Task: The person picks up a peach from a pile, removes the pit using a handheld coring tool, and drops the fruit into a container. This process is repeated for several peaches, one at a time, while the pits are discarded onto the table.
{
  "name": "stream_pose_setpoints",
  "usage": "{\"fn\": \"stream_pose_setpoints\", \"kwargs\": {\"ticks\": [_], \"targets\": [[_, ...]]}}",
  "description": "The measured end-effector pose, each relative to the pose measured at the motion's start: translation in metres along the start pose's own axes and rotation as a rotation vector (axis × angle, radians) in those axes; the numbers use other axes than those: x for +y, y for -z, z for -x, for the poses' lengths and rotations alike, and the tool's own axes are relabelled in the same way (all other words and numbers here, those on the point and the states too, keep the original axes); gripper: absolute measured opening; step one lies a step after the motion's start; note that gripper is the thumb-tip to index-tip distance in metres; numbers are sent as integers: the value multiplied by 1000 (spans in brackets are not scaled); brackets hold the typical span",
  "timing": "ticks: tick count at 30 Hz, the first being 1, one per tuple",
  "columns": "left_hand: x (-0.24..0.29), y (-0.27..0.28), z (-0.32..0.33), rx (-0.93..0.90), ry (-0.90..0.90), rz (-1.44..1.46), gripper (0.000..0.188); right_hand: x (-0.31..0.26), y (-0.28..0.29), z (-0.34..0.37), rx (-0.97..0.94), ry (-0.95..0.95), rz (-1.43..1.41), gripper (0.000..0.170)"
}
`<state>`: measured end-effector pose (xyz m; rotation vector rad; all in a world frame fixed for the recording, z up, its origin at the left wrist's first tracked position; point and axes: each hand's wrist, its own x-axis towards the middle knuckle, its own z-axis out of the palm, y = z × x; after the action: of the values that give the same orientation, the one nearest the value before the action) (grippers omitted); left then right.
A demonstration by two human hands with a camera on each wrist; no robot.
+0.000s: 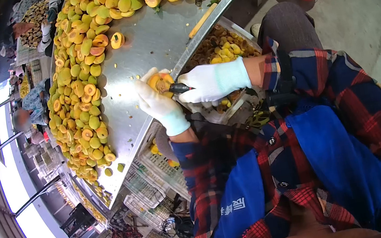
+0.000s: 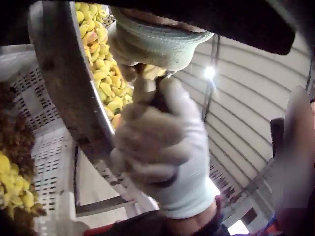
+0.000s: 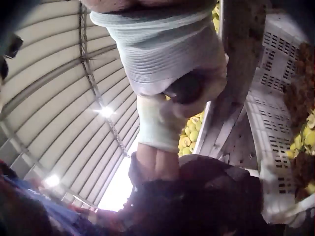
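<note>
Centrally, the left hand (image 1: 156,102), gloved in white, cups a cut peach (image 1: 160,81), its fingers curled round the fruit with the orange face showing. From 3 o'clock, the right hand (image 1: 212,82), also gloved, grips a dark-handled tool (image 1: 180,88) against that face. This peach looks part-worked: already opened, with its middle apparently being cut out; whether the stone is free, I cannot tell. Both hands work over the edge of a metal table (image 1: 139,43). At 11 o'clock sits a loose half (image 1: 117,40). Beyond, a big pile (image 1: 84,115) sweeps from 8 o'clock up to 1, many of its fruits halved, so plenty seems left to do. At 2 o'clock, below the table edge, a white crate (image 3: 270,110) holds brown scraps (image 1: 217,36) and yellow pieces (image 1: 227,53), probably finished work.
</note>
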<state>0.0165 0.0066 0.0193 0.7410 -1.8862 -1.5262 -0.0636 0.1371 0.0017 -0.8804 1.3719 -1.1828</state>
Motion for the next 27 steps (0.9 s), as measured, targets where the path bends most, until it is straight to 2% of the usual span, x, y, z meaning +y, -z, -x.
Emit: {"fn": "stream_pose_setpoints", "kwargs": {"ticks": [1, 2, 4, 5, 6, 7, 8, 9, 10, 12, 13, 15, 17, 18, 20, 21, 22, 23, 27], "targets": [[2, 5, -3, -85, 137, 79, 59, -1, 2, -1, 43, 92, 352, 34], [1, 8, -6, -84, 138, 82, 59, -6, 3, 1, 42, 90, 354, 34], [-1, 15, -10, -214, 206, 52, 60, -18, 3, 7, -55, -91, 135, 32], [-3, 14, -9, -211, 207, 53, 60, -10, -1, 1, -91, -119, 5, 31], [-2, 9, -6, -120, 154, 73, 60, 1, -7, -5, -92, -120, 6, 31], [-2, 5, -5, -30, 98, 94, 59, 14, -16, -12, 89, 150, 202, 31], [-4, 1, -5, -28, 96, 96, 59, 29, -23, -21, 270, 422, 396, 32], [-7, -2, -6, 47, 72, 176, 64, 22, -21, -27, 452, 854, 824, 33], [-9, -5, -6, 120, 50, 255, 69, 19, -20, -24, 450, 854, 825, 33], [-10, -5, -6, 154, 61, 231, 72, 0, -16, -7, 97, 62, 40, 33], [-12, -4, -7, 135, 48, 188, 72, -5, -12, -4, 98, 64, 44, 33], [-12, 0, -8, 116, 39, 146, 72, -11, -6, -1, -43, -83, -87, 34], [-10, 6, -8, -4, -54, -57, 71, -15, 4, 2, -89, -101, -63, 32], [-10, 7, -7, -8, -53, -56, 71, -16, 7, 3, -131, -116, -36, 30], [-8, 9, -6, -84, -133, -189, 71, -14, 3, 4, -121, -115, -20, 32], [-8, 5, -6, -86, -136, -186, 71, -14, -3, 6, -39, -60, -10, 35], [-4, -3, -2, -20, -74, -30, 70, -12, -8, 5, 41, -7, 1, 39], [-3, -7, 0, 48, -10, 127, 70, 8, -9, -9, 46, 175, 171, 41], [-12, -8, -2, 80, 111, 289, 70, -11, -8, -1, 58, 39, 55, 34]]}}
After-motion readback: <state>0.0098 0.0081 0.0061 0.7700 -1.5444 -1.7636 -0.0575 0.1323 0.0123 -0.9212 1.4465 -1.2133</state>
